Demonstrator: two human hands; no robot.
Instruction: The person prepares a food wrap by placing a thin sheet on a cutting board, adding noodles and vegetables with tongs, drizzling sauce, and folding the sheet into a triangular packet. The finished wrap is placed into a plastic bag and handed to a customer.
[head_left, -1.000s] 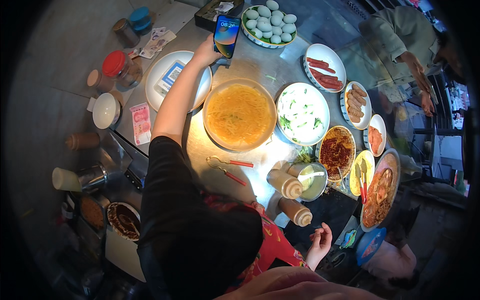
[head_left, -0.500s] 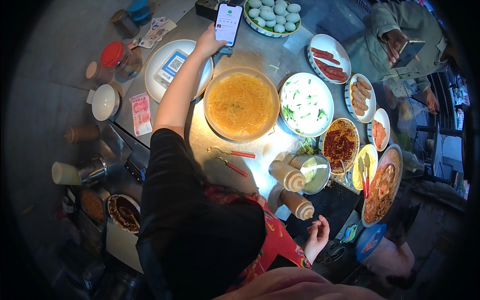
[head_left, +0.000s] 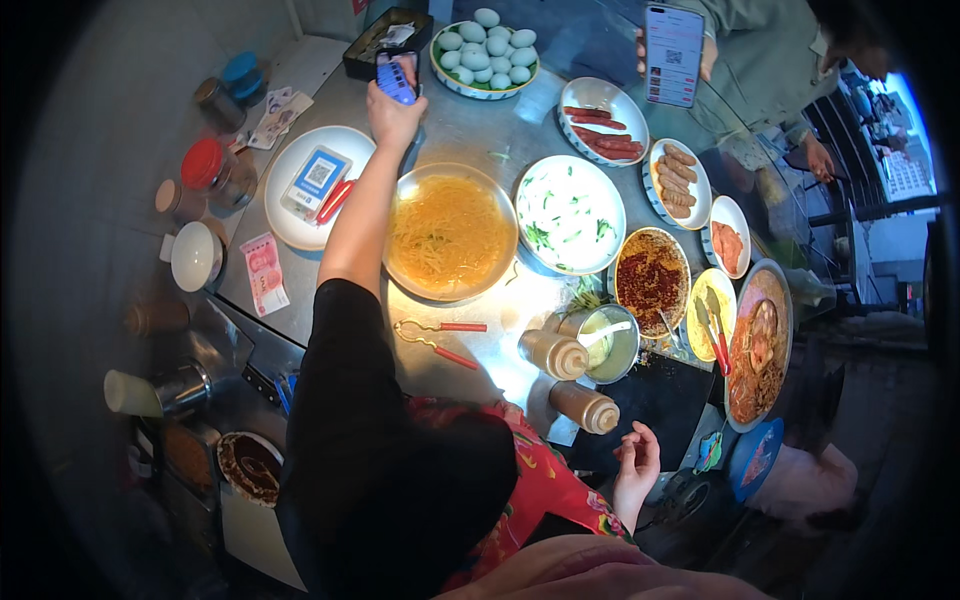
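Note:
My left hand reaches far across the steel table and is shut on a smartphone, whose screen glows bluish. The phone is between a black box and a bowl of pale blue-green eggs. Below the arm's right side sits a large bowl of yellow shreds in liquid. My right hand hangs near the front, fingers loosely bent and apart, holding nothing. Closest to it is a capped squeeze bottle. Across the table, another person's hand holds up a smartphone, its lit screen facing me.
Red-handled tongs lie before the bowl. At left are a white plate with a code stand and a banknote. Rightward stand a bowl of chopped greens, chili flakes, sausages and a large sauce tray.
My left hand has drawn the phone leftward and its screen looks different. The other person's phone has swung round, screen toward me. The whole view has shifted slightly; my right hand stays put.

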